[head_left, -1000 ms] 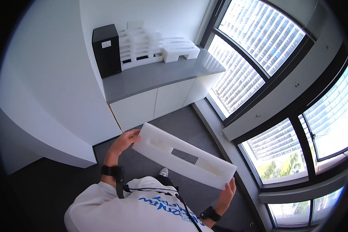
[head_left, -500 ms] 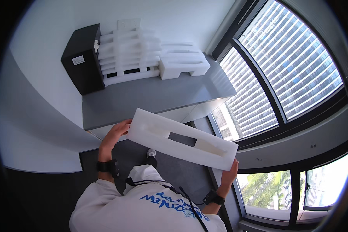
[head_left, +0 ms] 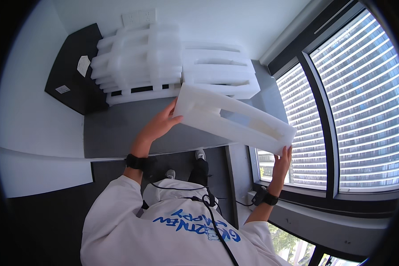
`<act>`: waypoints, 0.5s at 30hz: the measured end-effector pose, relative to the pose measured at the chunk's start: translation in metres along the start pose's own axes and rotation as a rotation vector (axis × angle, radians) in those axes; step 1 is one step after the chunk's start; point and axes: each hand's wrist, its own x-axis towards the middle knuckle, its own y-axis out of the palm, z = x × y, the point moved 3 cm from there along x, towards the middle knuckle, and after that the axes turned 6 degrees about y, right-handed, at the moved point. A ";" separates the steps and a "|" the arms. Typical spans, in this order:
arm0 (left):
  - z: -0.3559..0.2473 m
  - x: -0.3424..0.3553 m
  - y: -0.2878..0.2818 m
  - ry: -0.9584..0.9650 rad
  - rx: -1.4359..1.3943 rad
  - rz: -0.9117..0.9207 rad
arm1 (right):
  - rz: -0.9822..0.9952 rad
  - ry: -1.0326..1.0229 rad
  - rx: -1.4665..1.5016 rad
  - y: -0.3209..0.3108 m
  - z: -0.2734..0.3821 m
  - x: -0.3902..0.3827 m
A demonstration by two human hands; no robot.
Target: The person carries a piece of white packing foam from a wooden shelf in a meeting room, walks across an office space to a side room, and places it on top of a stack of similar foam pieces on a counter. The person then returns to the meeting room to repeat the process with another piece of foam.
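Foam block [head_left: 226, 126], long and white, is up in both hands, a touch off the middle of the view toward two o'clock and slanting from ten down to four! Left hand [head_left: 160, 124] wraps the ten o'clock end, thumb on the near side, fingers spread a little along the edge. Right hand [head_left: 280, 168] grips the far corner at four, fingers bent against it (the thumb there is hard to make out). Out at nine runs the grey counter [head_left: 119, 128]; whether the block touches it, this view can't tell. Up at eleven, a ribbed foam stack [head_left: 142, 66]! Right beside it, just past twelve, a slotted foam pile [head_left: 215, 70], partly covered by the block. Ten o'clock brings a black box [head_left: 68, 71] with two pale labels, and between two and three, a tall window [head_left: 359, 97] faces a striped building!
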 end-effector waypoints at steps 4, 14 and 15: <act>-0.008 0.114 0.016 0.000 -0.088 -0.237 | 0.116 -0.049 -0.031 0.068 0.027 0.175; 0.036 0.323 -0.026 0.062 -0.445 -0.870 | 0.412 -0.081 -0.282 0.273 0.024 0.432; 0.040 0.334 -0.034 0.064 -0.437 -0.881 | 0.420 -0.067 -0.285 0.289 0.021 0.443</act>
